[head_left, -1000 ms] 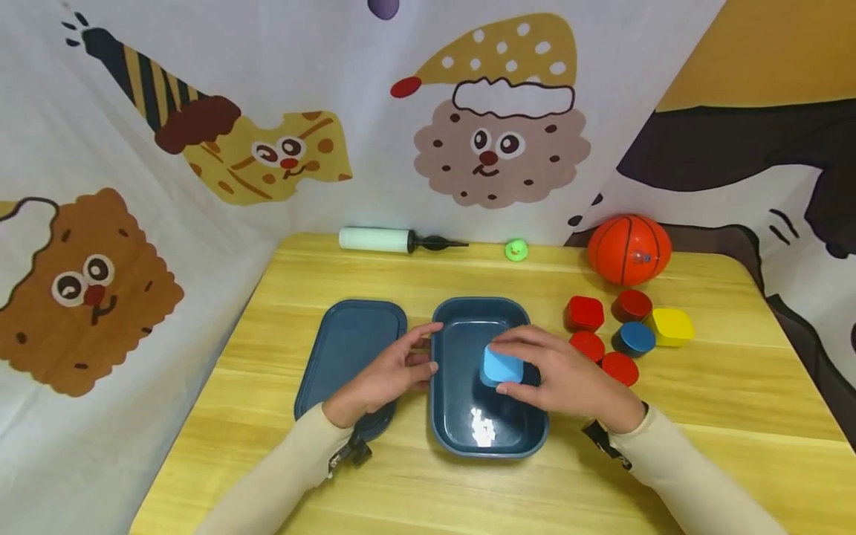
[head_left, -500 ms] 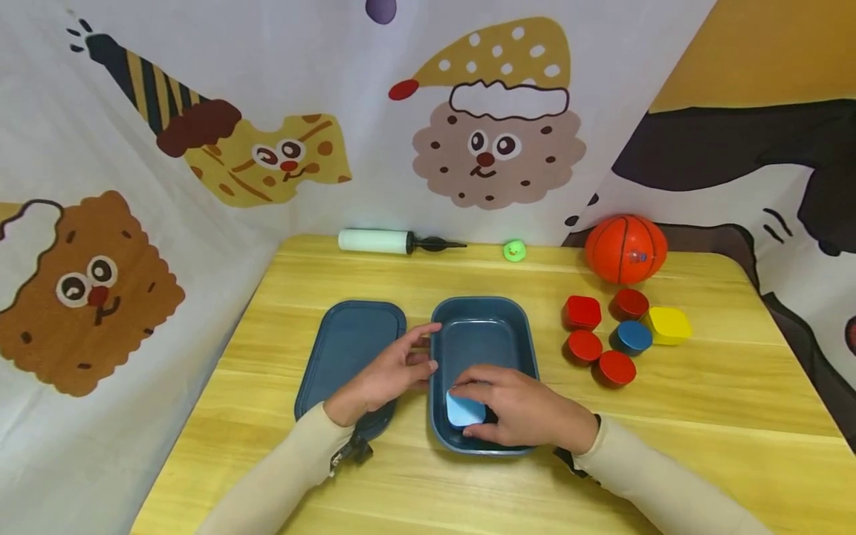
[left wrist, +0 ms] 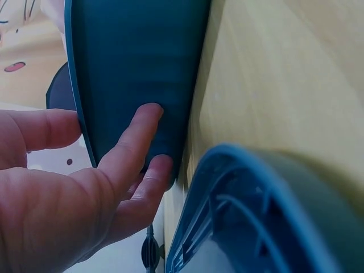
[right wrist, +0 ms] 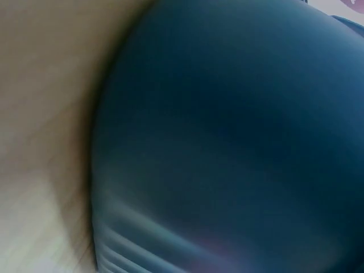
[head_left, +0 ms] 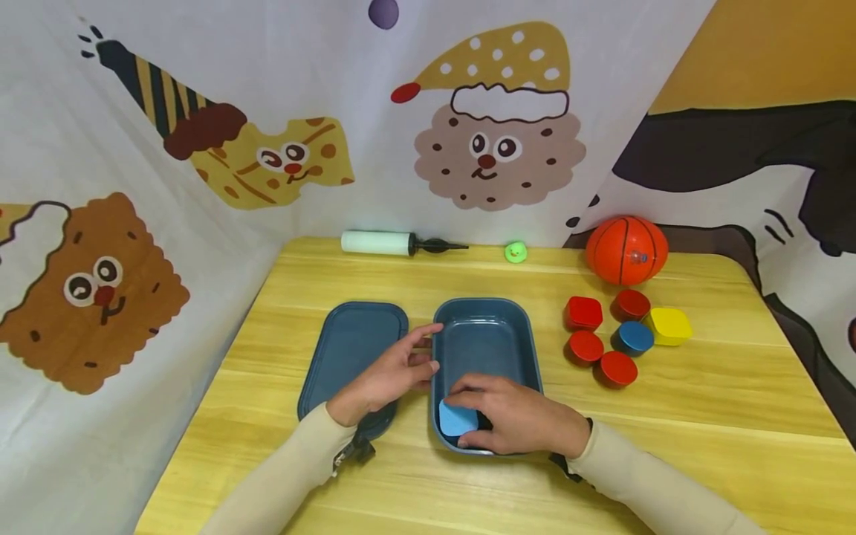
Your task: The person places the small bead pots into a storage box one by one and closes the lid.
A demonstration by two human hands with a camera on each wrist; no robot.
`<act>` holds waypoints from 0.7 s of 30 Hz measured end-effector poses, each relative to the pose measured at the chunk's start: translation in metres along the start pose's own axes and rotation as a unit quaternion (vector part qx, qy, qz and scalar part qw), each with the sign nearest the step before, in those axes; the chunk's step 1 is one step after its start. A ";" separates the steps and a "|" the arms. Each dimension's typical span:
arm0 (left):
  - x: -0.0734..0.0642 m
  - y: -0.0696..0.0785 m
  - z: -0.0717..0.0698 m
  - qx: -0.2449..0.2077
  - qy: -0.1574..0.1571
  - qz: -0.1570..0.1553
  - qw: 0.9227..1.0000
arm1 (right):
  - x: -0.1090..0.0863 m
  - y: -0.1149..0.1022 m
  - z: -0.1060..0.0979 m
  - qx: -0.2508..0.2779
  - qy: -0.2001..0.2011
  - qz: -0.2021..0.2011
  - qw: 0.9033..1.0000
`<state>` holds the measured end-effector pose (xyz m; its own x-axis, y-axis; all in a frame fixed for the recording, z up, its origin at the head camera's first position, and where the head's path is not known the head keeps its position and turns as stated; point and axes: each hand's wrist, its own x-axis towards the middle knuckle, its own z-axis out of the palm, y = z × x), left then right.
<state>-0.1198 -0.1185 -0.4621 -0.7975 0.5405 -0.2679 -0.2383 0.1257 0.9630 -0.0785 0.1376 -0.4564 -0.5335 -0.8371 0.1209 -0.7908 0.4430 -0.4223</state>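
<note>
A light blue block (head_left: pixel 458 420) with rounded corners sits inside the dark blue rectangular box (head_left: pixel 483 349), at its near left corner. My right hand (head_left: pixel 518 416) reaches over the box and pinches the block between thumb and fingers. On the box's left side, my left hand (head_left: pixel 384 375) touches the wall with its thumb and extended fingers. In the left wrist view, its fingertips rest on the outer wall (left wrist: pixel 136 62). The right wrist view is filled by the box's outer wall (right wrist: pixel 227 114); the right hand's fingers are hidden there.
A dark blue lid (head_left: pixel 354 342) lies left of the box, partly under the left forearm. Right of the box stand several red pieces (head_left: pixel 585 348), a blue round one (head_left: pixel 632 338) and a yellow one (head_left: pixel 669 325). Behind are a ball (head_left: pixel 626 250), green duck (head_left: pixel 516 252) and pump (head_left: pixel 377 243).
My right hand has carried the light blue block from the middle of the box toward me and left, into the near left corner. The left hand has stayed at the box's side.
</note>
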 end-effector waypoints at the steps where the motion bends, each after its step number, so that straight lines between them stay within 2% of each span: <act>1: 0.000 0.000 0.000 -0.002 -0.001 0.000 1.000 | 0.000 0.000 -0.001 0.004 -0.003 0.004 1.000; 5: 0.001 -0.001 -0.001 0.000 -0.004 0.002 1.000 | 0.001 -0.001 -0.004 0.014 -0.003 0.008 1.000; 10: 0.002 0.000 -0.001 0.004 0.000 0.003 1.000 | -0.001 0.004 -0.010 0.020 0.025 0.009 0.999; 15: 0.001 0.000 0.001 0.000 0.004 0.001 1.000 | -0.011 0.012 -0.022 0.047 0.083 0.040 0.995; 21: 0.002 -0.002 0.002 0.002 0.013 0.000 1.000 | -0.034 0.027 -0.032 0.101 0.175 0.090 0.975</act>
<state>-0.1196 -0.1162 -0.4645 -0.8119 0.5186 -0.2681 -0.2355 0.1293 0.9632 -0.0920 0.1883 -0.4429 -0.7557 -0.5752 0.3133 -0.6187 0.4700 -0.6295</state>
